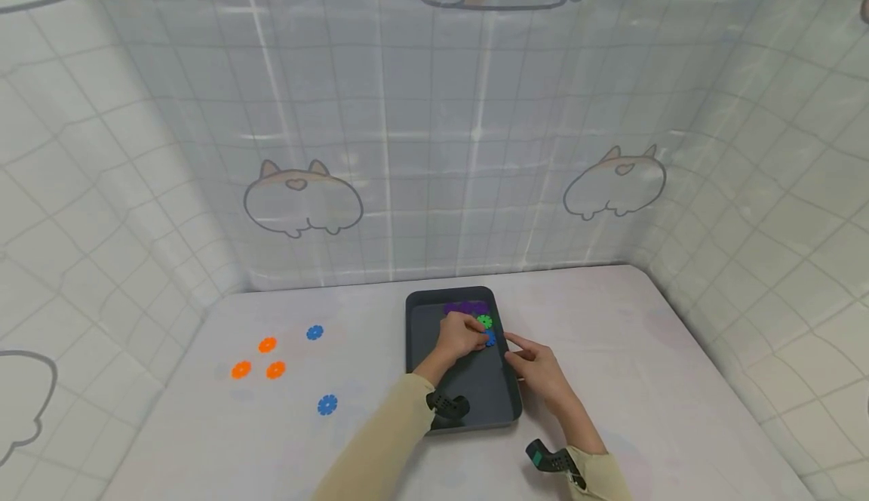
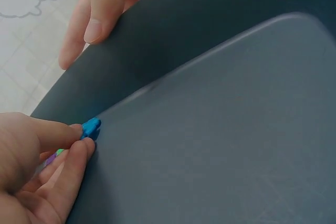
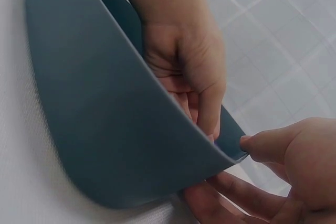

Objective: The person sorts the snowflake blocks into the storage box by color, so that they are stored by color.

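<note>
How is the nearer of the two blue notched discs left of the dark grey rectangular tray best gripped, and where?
Pinch the blue disc from above, probably by opposite sides of its rim: it lies flat on the white table, with nothing touching it, rim exposed.

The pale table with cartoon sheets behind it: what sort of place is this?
Perhaps a small screened-off work booth: grid-patterned sheets with cartoon animals enclose three sides of a pale table, which holds a dark tray and small coloured discs.

Soft, even light; glare streaks on backdrop; wrist views dimmer, slightly soft
</note>
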Demonstrator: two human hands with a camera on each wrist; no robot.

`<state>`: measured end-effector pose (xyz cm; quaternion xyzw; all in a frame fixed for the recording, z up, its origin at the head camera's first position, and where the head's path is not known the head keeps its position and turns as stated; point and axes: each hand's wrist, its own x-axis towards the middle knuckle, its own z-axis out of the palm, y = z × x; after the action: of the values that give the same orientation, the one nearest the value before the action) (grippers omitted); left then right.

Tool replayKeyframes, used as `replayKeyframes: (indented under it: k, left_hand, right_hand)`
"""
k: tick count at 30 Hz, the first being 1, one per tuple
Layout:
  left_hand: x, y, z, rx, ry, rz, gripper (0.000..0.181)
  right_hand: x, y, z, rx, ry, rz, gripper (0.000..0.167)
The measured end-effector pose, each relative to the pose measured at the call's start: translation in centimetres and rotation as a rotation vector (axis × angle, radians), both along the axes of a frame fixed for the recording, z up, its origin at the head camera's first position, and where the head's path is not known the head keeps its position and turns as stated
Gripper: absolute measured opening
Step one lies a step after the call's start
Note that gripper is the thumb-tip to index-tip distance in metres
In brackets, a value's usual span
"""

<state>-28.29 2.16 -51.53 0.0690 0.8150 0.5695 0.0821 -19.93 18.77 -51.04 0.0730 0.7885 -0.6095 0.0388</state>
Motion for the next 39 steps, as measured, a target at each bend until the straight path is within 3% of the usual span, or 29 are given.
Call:
replayKeyframes:
  k: [5, 17, 30, 39]
  left_hand:
    - [0.04, -0.02, -0.13, -0.045, 0.029, 0.002, 0.006]
    - [0.06, 0.08, 0.19, -0.077, 0.013, 0.019, 0.004]
    - [0.0, 0.36, -0.21, -0.148, 0.082, 0.045, 0.004]
    - [-0.14, 0.56, -0.49, -0.171, 0.095, 0.054, 0.005]
  right_hand:
    - [0.17, -0.07, 0.24, -0.004, 0.011, 0.01, 0.041]
    - [0.18, -0.04, 0.22, 0.019, 0.005, 0.003, 0.04]
    - [0.43, -0.11, 0.43, 0.007, 0.009, 0.011, 0.041]
    - [0.4, -0.11, 0.31, 0.006, 0.009, 0.012, 0.041]
